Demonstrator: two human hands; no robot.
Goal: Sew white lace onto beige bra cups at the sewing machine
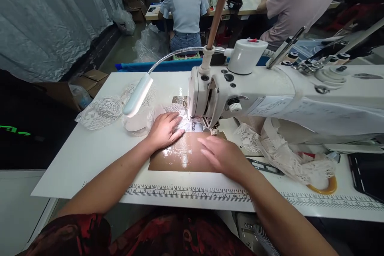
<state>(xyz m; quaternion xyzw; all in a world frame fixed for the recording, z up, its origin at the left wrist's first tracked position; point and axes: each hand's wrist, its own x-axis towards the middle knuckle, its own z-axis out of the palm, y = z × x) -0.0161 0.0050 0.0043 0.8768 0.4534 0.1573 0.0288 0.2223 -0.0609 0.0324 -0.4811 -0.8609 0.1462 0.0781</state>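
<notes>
My left hand (165,130) lies flat with fingers stretched out on white lace fabric (102,112), just left of the needle of the white sewing machine (240,88). My right hand (223,156) rests open, palm down, on the brown taped plate (180,160) in front of the presser foot (210,128). The lace runs from a heap at the left, under the lamp and my left hand, toward the needle. Neither hand grips anything.
A gooseneck lamp (138,96) hangs over the lace. More lace (285,156) is piled right of the machine, with black snips (265,166) and a yellow ring (322,186). A printed ruler (186,193) lines the table's front edge. Two people sit at sewing tables behind.
</notes>
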